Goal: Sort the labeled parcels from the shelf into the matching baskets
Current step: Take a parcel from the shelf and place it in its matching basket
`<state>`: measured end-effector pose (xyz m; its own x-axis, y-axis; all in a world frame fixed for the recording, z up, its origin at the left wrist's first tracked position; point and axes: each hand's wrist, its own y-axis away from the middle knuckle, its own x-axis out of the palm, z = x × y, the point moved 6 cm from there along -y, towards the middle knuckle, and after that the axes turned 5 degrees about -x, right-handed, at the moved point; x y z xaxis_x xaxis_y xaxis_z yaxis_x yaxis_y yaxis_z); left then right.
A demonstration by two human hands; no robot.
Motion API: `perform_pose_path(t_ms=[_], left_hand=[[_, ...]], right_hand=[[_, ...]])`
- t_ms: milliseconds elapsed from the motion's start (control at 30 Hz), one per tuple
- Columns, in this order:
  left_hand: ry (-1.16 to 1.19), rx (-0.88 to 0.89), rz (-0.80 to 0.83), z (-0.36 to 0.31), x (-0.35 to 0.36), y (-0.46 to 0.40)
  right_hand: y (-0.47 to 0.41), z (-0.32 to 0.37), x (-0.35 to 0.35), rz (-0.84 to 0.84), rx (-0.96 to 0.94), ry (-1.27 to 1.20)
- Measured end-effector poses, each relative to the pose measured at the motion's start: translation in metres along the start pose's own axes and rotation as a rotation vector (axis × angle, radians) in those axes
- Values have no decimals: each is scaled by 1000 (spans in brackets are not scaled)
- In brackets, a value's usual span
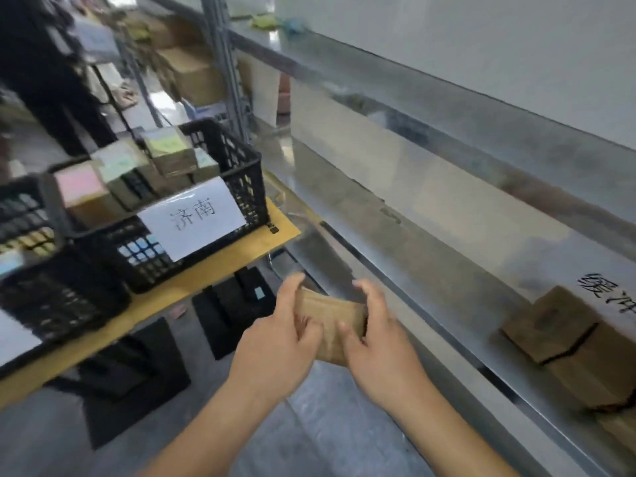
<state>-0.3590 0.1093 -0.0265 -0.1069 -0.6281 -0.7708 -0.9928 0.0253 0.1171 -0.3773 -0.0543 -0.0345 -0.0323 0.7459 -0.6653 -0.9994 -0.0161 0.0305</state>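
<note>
A small brown cardboard parcel [328,321] is held in mid-air between the shelf and the baskets. My left hand [278,335] grips its left end and my right hand [382,342] grips its right end; its label is hidden from me. To the upper left, a black plastic basket [241,180] with a white paper sign [192,218] holds several labeled parcels [120,180]. More brown parcels [564,342] lie on the metal shelf [395,215] at the right.
Another black basket [44,290] sits at the left on the same yellow board [220,270]. Black items lie on the floor under the board. A person in dark clothes [44,63] stands at the far left. Cardboard boxes [192,74] are stacked behind the shelf post.
</note>
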Motion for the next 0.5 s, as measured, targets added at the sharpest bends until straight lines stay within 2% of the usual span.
perform_pose_path(t_ms=[100, 267, 500], left_hand=[[30, -82, -26, 57, -42, 13], [102, -156, -204, 127, -108, 33], [211, -282, -350, 194, -164, 50]], right_hand=[[-8, 41, 54, 100, -56, 2], [-13, 114, 126, 86, -203, -101], [-24, 183, 188, 154, -234, -242]])
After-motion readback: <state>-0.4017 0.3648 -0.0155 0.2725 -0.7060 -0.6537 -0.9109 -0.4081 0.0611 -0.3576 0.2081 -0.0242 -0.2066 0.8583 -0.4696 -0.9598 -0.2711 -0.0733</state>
